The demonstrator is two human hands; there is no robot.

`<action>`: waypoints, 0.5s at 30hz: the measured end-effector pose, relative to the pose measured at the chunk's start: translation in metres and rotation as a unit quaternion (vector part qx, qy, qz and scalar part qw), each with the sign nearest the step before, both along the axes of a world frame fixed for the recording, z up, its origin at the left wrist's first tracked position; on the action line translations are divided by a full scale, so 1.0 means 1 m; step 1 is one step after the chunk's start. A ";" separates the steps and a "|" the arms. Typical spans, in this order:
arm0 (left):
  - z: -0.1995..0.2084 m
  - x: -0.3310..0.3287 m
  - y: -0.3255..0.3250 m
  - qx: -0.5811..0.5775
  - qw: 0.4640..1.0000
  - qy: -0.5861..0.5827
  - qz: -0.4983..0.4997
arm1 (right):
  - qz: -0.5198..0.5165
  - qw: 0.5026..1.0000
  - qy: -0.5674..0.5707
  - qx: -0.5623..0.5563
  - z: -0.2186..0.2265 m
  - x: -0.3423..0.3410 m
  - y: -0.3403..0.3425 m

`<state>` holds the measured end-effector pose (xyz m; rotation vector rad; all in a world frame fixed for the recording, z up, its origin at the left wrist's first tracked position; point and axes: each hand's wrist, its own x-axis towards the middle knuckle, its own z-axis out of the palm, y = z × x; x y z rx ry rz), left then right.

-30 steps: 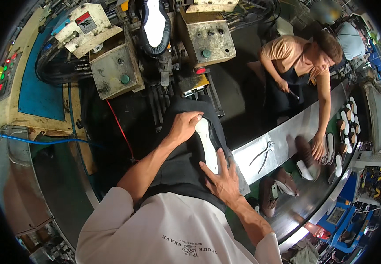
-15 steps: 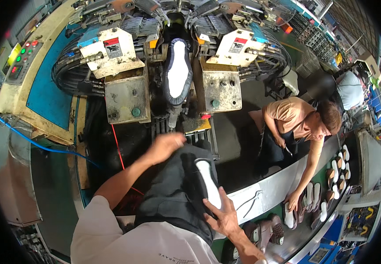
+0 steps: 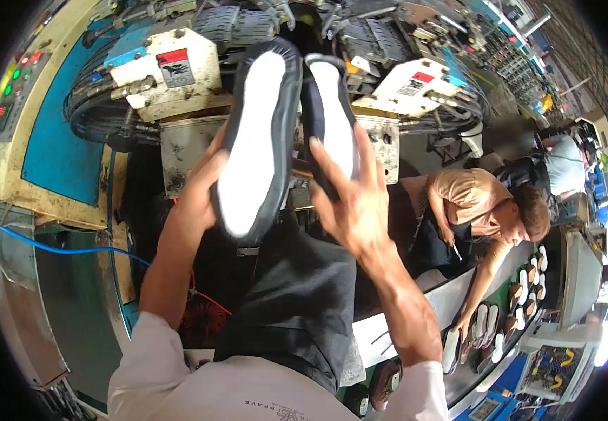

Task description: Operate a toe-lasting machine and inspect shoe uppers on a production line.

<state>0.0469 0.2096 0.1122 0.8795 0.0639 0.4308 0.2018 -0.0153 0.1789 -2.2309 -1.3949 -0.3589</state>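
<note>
My left hand [image 3: 202,184] is closed round the near end of a dark shoe upper [image 3: 258,133], its white sole side turned up. That upper lies in front of the machine's middle, tilted slightly. Beside it on the right, my right hand [image 3: 354,200] grips a second dark shoe upper [image 3: 332,105], also white side up, with fingers spread along both its edges. The two uppers are side by side, close together at their far ends. Behind them stands the shoe machine [image 3: 177,67], whose central clamp area is partly hidden by the uppers.
To the left is a control panel [image 3: 15,91] with lit buttons, and a blue hose [image 3: 58,249]. A co-worker [image 3: 476,203] at the right reaches to a metal bench [image 3: 374,337] with rows of shoes [image 3: 486,326]. Black cables [image 3: 100,112] bunch beside the machine.
My right hand has lifted its shoe upper from my lap up to the machine. My left hand has moved forward and taken hold of the upper at the machine, which now appears nearer.
</note>
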 end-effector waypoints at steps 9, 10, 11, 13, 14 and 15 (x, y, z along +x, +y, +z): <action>-0.046 -0.155 -0.079 -0.210 0.953 0.175 0.131 | -0.054 0.998 0.014 -0.015 -0.062 -0.004 0.084; -0.050 -0.159 -0.084 -0.218 0.950 0.188 0.125 | -0.053 0.998 -0.018 0.012 -0.068 -0.001 0.086; -0.058 -0.162 -0.089 -0.225 0.946 0.201 0.118 | -0.054 0.997 -0.050 0.039 -0.073 0.003 0.086; -0.070 -0.169 -0.099 -0.255 0.940 0.198 0.109 | -0.006 0.994 -0.090 0.061 -0.073 0.006 0.089; -0.076 -0.174 -0.105 -0.250 0.940 0.202 0.114 | 0.006 0.994 -0.091 0.062 -0.076 0.009 0.091; -0.076 -0.174 -0.110 -0.249 0.938 0.207 0.121 | 0.020 0.994 -0.090 0.061 -0.076 0.009 0.090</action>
